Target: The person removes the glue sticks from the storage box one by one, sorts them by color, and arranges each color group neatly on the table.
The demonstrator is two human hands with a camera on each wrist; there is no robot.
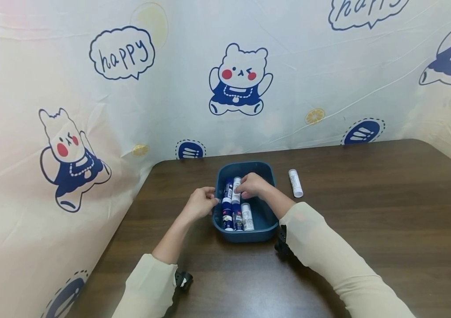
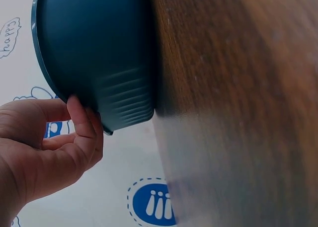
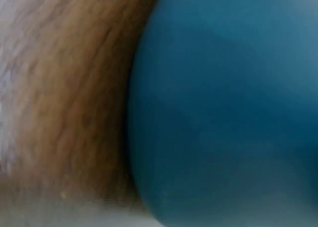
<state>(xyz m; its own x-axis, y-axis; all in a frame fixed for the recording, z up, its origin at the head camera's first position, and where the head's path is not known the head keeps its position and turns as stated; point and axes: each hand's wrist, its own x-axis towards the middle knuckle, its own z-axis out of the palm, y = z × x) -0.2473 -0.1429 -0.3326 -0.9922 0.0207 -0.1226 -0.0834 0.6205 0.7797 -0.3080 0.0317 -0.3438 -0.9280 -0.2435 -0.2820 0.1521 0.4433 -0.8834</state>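
A dark blue plastic bin (image 1: 249, 237) stands on the table, its side wall (image 2: 94, 43) filling much of the left wrist view. My left hand (image 1: 199, 203) pinches the bin's left rim between thumb and fingers. Reaching over the right side, my right hand (image 1: 252, 185) has its thumb and fingers on a white tube (image 1: 236, 197) inside, which looks like a glue stick. Beside and below that one lie several blue-and-white tubes (image 1: 227, 219) and another white tube (image 1: 247, 217). Only the bin's outer wall (image 3: 223, 88) and tabletop show in the right wrist view; the hand is hidden there.
One more white tube (image 1: 295, 183) lies on the brown wooden table (image 1: 368, 207), to the right of the bin. A pale printed curtain (image 1: 185, 97) hangs behind the table and along its left side.
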